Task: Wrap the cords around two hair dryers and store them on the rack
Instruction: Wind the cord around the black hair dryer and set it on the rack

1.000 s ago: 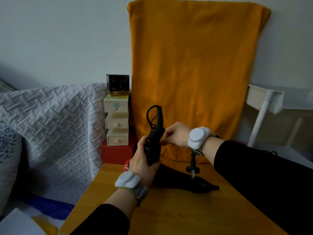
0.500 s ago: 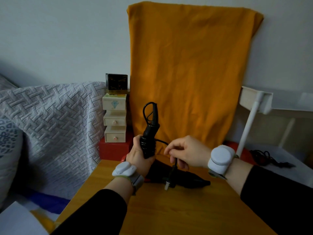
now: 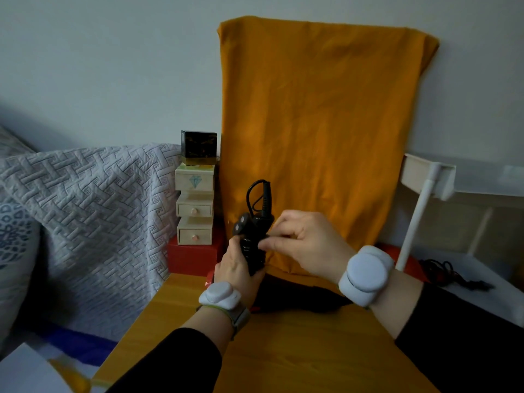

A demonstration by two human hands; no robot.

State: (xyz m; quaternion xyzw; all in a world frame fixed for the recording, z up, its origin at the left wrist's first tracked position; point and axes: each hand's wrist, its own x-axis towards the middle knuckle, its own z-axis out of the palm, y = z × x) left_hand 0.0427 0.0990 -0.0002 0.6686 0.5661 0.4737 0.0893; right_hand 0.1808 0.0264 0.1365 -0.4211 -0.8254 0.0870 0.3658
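Left hand (image 3: 239, 272) grips the dryer (image 3: 295, 295) handle upright at the bench's (image 3: 283, 358) far edge; right hand (image 3: 307, 242) pinches the cord (image 3: 251, 252) wound around it.

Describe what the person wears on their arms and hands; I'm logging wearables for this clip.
Both arms wear black long sleeves: left sleeve, right sleeve. Each wrist carries a rounded, pale grey puck-like device: left device, right device; the left one sits on a greenish-grey strap. The left hand and right hand are ungloved.
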